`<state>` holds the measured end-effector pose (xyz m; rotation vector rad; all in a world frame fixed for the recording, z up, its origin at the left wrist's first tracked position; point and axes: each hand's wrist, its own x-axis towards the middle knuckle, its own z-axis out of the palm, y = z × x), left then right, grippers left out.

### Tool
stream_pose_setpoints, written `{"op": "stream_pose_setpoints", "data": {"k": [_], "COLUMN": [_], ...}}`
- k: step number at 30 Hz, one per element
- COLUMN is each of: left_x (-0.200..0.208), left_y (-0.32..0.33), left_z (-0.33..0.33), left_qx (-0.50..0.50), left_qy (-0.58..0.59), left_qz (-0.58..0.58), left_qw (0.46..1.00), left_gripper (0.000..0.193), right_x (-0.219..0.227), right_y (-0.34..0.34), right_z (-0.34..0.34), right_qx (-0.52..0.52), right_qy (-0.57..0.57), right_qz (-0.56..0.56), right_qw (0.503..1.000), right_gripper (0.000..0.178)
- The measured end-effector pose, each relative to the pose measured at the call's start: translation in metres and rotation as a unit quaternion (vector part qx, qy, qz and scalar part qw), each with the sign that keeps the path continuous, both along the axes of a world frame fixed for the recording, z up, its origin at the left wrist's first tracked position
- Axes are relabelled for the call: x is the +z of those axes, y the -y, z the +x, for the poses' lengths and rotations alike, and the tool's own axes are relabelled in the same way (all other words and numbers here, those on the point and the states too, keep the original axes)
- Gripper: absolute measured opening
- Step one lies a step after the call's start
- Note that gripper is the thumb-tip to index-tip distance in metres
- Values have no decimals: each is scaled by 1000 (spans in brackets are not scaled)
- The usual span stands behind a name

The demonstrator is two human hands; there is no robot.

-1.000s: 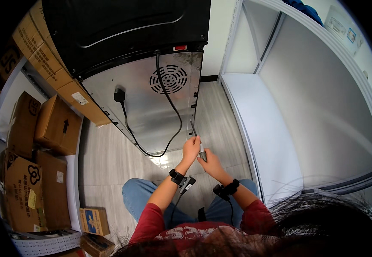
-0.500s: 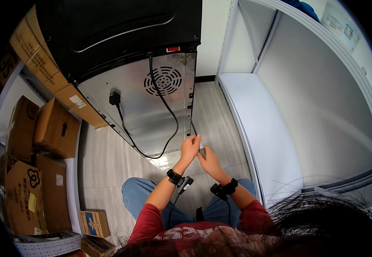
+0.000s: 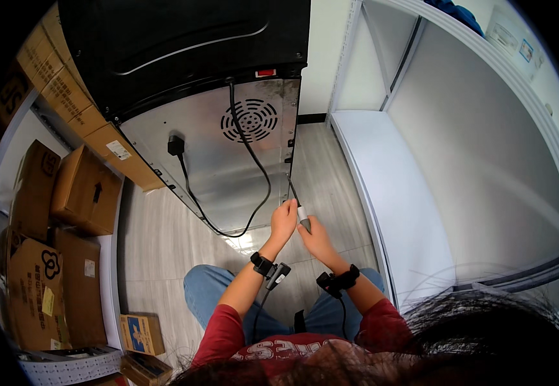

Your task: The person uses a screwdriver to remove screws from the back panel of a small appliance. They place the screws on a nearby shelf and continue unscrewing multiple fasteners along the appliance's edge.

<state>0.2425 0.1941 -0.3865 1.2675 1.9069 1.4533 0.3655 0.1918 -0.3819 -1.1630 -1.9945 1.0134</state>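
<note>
My right hand (image 3: 316,238) is closed round the grey-and-white handle of a screwdriver (image 3: 303,217). Its dark shaft slants up and left, the tip meeting the right edge of a metal back panel (image 3: 196,174) low down. Close beside the shaft, at the panel's lower right corner, my left hand (image 3: 284,220) is closed with its fingertips pressed together. What they pinch, if anything, is hidden. The panel belongs to a tall appliance with a black upper back (image 3: 183,38), a round vent (image 3: 248,120) and a red switch (image 3: 266,73).
A black power cord (image 3: 268,186) loops down the panel to a plug (image 3: 176,145). Cardboard boxes (image 3: 86,193) fill a shelf on the left, with a small box (image 3: 142,334) on the floor. A white shelf unit (image 3: 395,193) stands to the right.
My left fingertips have shifted slightly left, off the screwdriver's shaft, showing more of it. My right hand has moved a little up. The view has shifted slightly.
</note>
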Motion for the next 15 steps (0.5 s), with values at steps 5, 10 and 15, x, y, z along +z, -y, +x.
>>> {"op": "stream_pose_setpoints", "data": {"k": [5,10,15], "left_x": [17,20,28], "left_y": [18,16,12], "left_z": [-5,-23,-28], "left_qx": [-18,-128,-141], "left_qy": [-212,-376,-405], "left_qz": [30,175,203], "left_qw": [977,901,880], "left_gripper": [28,42,47], "right_x": [9,21,55], "right_y": [-6,-5,16], "right_z": [-3,-9,-1], "right_qx": [3,-10,-43], "right_qy": [-15,-20,41], "right_qz": [-108,-147,74], "right_qw": [994,989,995], "right_gripper": [39,39,41]}}
